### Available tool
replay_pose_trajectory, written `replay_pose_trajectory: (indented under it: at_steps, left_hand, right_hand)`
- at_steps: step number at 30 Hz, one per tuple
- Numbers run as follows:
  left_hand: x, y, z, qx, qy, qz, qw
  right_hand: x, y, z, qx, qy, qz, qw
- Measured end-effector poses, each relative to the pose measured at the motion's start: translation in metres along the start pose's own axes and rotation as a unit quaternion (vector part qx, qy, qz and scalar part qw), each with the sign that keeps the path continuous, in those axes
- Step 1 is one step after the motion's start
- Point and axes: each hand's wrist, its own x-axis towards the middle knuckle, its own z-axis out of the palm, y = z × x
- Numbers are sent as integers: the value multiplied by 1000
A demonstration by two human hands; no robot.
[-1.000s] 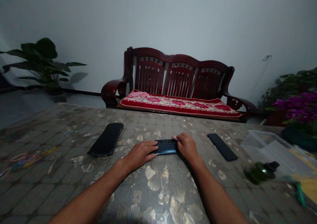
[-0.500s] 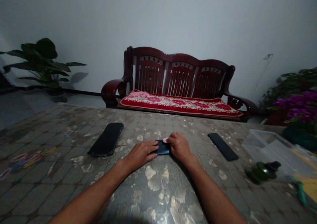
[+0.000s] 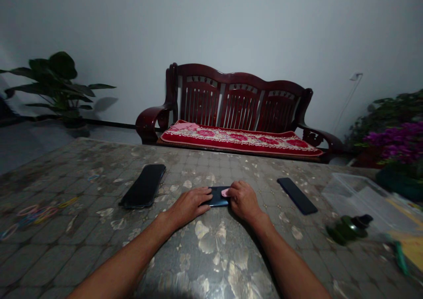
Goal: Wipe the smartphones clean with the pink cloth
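Observation:
Flat on the table before me lies a dark, glossy phone (image 3: 218, 198). Its left end is held by my left hand (image 3: 193, 203), with the fingers over the top edge and the thumb at the near edge. My right hand (image 3: 243, 200) is closed at the phone's right end, pinching a small, flat pink piece (image 3: 225, 192) against the surface. Most of that piece is hidden by the fingers, so I cannot tell its kind. To the left rests a larger black phone-like slab (image 3: 144, 187); to the right, a slim dark blue one (image 3: 297, 196).
Coloured elastic bands (image 3: 39, 213) lie at the left of the patterned table (image 3: 109, 250). At the right are a green bottle (image 3: 346, 229), a clear plastic box (image 3: 360, 197) and purple flowers (image 3: 401, 142). A wooden bench (image 3: 238, 78) stands behind.
My right hand has slid slightly right and nearer to me along the phone, carrying the pink piece. My left hand stays on the phone's left end.

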Motion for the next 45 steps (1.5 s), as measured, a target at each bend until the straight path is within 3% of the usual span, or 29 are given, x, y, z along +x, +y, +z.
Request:
replay_pose_trajectory:
  at_steps: [10, 19, 29, 37, 45]
  left_hand:
    - [1, 3, -2, 7, -4, -6, 1000]
    - [1, 6, -4, 16, -12, -15, 1000]
    - [0, 5, -2, 5, -1, -20, 1000]
    - [0, 5, 0, 1, -6, -30, 1000]
    - [-1, 2, 3, -2, 5, -27, 1000]
  right_hand:
    - [-6, -4, 4, 12, 17, -1, 1000]
    - [-15, 14, -5, -60, 26, 107, 992]
    - [-12, -6, 7, 14, 25, 14, 999]
    - [-16, 13, 4, 20, 51, 103, 993]
    - [-15, -1, 4, 82, 25, 6, 996]
